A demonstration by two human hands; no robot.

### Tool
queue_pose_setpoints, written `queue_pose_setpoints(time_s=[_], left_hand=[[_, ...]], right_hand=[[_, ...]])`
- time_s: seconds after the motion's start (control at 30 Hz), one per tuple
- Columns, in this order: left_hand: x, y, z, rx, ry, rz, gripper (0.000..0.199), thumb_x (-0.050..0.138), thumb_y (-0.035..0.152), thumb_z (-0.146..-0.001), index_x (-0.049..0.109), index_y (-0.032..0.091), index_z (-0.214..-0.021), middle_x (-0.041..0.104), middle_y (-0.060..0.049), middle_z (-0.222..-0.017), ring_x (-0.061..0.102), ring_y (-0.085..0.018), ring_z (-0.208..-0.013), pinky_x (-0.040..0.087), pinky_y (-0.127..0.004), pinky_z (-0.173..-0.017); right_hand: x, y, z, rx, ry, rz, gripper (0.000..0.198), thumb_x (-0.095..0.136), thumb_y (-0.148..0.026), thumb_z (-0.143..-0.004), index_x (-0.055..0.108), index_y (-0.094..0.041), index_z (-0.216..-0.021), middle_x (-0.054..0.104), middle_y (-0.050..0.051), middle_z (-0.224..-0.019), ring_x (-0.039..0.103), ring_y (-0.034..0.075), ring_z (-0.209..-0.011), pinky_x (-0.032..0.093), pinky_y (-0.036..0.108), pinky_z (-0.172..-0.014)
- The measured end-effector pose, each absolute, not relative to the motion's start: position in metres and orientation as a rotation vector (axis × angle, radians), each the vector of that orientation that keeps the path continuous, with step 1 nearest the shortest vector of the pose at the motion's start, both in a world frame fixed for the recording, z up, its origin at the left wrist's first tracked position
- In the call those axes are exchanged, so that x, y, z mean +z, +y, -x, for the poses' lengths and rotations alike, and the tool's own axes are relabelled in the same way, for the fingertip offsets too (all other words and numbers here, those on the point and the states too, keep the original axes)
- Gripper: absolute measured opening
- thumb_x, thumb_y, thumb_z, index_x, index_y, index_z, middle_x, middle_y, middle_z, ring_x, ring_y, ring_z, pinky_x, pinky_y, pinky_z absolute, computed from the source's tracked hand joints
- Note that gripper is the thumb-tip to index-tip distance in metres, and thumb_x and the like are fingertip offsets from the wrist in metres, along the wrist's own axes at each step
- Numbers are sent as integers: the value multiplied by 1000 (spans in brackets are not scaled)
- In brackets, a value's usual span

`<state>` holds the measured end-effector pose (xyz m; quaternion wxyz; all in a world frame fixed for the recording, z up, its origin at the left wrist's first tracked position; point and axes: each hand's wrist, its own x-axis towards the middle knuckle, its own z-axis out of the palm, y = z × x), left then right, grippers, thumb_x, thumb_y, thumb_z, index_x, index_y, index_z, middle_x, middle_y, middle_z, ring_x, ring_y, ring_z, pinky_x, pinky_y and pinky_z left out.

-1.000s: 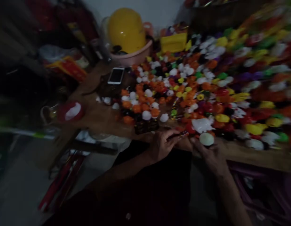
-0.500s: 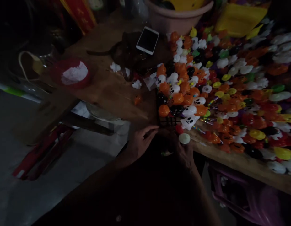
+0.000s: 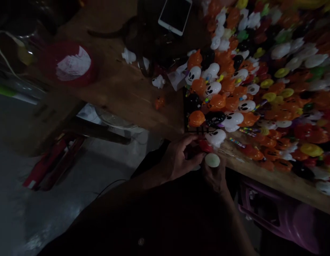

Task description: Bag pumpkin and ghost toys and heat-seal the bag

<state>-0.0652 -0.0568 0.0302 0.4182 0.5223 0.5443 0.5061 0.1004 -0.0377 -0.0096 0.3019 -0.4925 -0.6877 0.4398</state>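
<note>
Both hands around pale round piece

Two hands at the edge of a wooden table covered with small toy figures

In the lower middle of the frame the left hand and the right hand meet at the table edge; the right hand holds a pale round piece, and a small red piece lies between the fingers, though the grip is too dark to judge. Orange pumpkins and white ghosts fill the right side. A phone lies at the top, a red bowl at the upper left.
</note>
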Motion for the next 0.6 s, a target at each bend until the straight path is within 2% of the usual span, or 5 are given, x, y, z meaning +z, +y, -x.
queue_pose_setpoints(time_s=[0.13, 0.27, 0.4, 0.5, 0.6], left_hand=[[23, -61, 64, 1152, 1288, -1070, 43, 76, 30, -84, 67, 20, -125, 75, -3, -98, 68, -14, -84, 57, -23, -74], [11, -64, 62, 1084, 1313, -1004, 48, 84, 37, -78, 69, 21, -120, 75, -3, -96, 68, -15, -83, 56, -25, -73], [3, -65, 59, 1033, 1388, -964, 44, 86, 40, -74, 73, 17, -109, 76, -4, -91, 68, -16, -81, 56, -27, -73], [3, -66, 58, 1022, 1333, -954, 36, 83, 36, -77, 74, 16, -106, 76, -4, -91, 70, -17, -83, 57, -27, -74], [12, -67, 57, 1126, 1297, -1034, 29, 78, 21, -79, 73, 17, -107, 77, -3, -101, 71, -17, -91, 57, -27, -81]], right_hand=[[1, -38, -101, 1132, -1814, 1235, 22, 62, -40, -89, 59, -21, -78, 61, 1, -70, 52, 15, -61, 43, 28, -56], [7, -44, -101, 1238, -1761, 1301, 29, 68, -46, -87, 58, -21, -76, 59, -1, -68, 49, 13, -60, 41, 26, -54], [10, -48, -100, 1201, -1737, 1306, 33, 68, -49, -86, 55, -21, -73, 54, -1, -64, 46, 12, -55, 38, 26, -50], [10, -50, -100, 1169, -1715, 1285, 32, 66, -48, -87, 55, -21, -72, 53, -1, -62, 45, 12, -53, 38, 25, -47], [4, -52, -100, 1158, -1692, 1291, 28, 68, -45, -85, 59, -20, -76, 58, 0, -66, 51, 14, -57, 43, 27, -51]])
